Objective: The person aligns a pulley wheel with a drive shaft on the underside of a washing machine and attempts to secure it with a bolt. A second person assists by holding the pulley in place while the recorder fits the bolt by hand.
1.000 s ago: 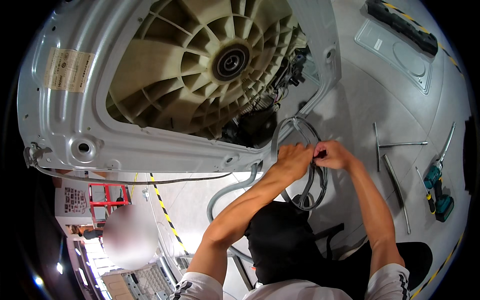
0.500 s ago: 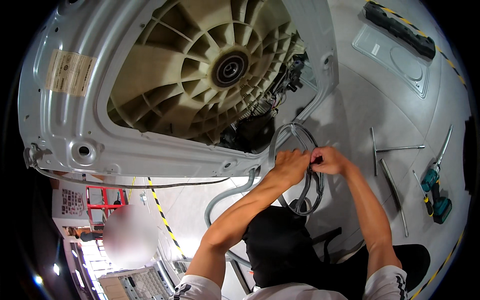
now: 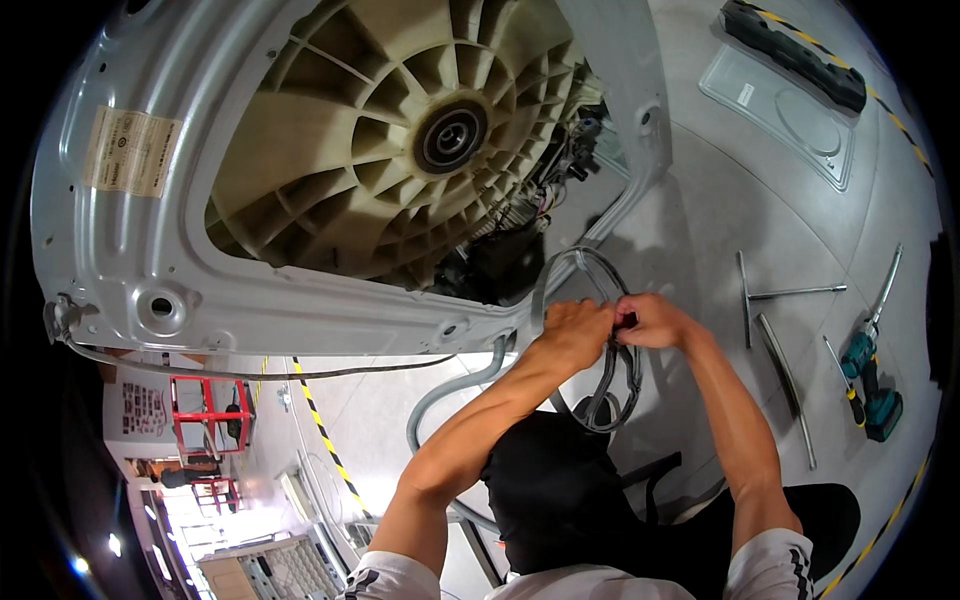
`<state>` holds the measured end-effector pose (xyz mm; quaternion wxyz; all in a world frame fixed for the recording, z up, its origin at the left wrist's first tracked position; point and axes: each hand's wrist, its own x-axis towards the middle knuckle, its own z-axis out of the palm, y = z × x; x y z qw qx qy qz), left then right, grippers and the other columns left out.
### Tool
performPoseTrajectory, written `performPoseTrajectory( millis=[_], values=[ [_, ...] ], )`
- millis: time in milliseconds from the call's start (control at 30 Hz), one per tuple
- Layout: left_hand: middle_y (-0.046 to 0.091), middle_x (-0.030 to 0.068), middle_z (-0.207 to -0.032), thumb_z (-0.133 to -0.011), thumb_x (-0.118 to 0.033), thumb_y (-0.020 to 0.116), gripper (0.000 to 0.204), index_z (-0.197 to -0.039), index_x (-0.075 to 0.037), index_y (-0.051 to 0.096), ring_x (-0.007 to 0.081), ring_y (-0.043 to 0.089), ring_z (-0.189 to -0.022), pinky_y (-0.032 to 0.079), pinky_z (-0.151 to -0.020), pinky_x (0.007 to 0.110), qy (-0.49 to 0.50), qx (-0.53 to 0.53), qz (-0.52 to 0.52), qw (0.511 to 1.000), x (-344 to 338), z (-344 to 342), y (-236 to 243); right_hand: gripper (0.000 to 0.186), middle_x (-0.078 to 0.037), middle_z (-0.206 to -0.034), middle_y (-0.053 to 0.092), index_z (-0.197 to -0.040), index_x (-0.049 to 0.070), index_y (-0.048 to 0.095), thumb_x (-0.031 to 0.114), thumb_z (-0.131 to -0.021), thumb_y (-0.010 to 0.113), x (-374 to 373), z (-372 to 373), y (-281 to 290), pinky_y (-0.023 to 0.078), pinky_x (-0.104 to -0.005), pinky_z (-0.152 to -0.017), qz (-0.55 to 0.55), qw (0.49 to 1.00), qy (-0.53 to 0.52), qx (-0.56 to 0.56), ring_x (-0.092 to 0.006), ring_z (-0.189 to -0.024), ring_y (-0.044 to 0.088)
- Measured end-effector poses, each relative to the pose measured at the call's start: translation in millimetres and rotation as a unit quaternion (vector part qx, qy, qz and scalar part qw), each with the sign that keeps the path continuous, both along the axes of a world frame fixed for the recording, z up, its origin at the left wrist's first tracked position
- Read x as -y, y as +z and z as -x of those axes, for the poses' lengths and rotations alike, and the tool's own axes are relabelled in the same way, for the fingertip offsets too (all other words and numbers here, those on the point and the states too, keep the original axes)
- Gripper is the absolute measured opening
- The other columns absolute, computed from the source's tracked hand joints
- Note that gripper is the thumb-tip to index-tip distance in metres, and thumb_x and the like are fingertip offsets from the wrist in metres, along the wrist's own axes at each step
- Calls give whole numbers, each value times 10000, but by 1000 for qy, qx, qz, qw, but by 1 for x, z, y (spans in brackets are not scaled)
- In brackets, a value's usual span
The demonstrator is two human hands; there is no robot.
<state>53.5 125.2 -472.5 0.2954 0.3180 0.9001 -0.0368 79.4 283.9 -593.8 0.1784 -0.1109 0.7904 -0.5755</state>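
Note:
Grey cable (image 3: 633, 388) hangs in several loose loops between my knees and the washing machine. My left hand (image 3: 578, 332) is closed on the loops from the left, knuckles up. Pinched fingers of my right hand (image 3: 650, 320) meet the same bundle from the right, close to the left fingertips. Exactly what those fingertips grip is hidden. Just beyond the hands is the lower edge of the washing machine's grey metal casing (image 3: 300, 318). Through its large opening show the ribbed cream tub (image 3: 395, 150) and its round central bearing (image 3: 451, 138).
A grey corrugated hose (image 3: 414, 418) curves beside my left arm. On the floor at right lie a T-handle wrench (image 3: 745, 300), a metal tube (image 3: 786, 390), a screwdriver (image 3: 856, 405) and a teal power drill (image 3: 880, 410). Farther off are a flat panel (image 3: 780, 115) and a long black part (image 3: 795, 58).
Both hands stay on the cable loops and have barely moved. The view has shifted slightly. A round blurred shape at lower left is gone, showing the red rack behind it.

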Motion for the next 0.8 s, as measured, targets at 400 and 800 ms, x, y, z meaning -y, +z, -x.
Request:
performPoseTrajectory(
  millis=[400, 800],
  values=[
    [593, 167, -1030, -842, -205, 623, 285, -1078, -65, 546, 364, 574, -981, 411, -829, 471, 0, 14, 6, 1000, -1, 1, 5, 275, -115, -774, 663, -834, 21, 626, 216, -654, 699, 2, 2, 2, 494, -322, -658, -23, 1000, 20, -1, -222, -722, 639],
    [588, 163, -1046, -852, -215, 614, 291, -1096, -74, 541, 360, 568, -1001, 396, -855, 469, 2, 18, 18, 1000, 1, 1, 2, 280, -123, -798, 662, -838, 19, 621, 215, -652, 694, 4, 3, 6, 493, -329, -681, -32, 999, 27, 16, -234, -751, 636]
  ],
)
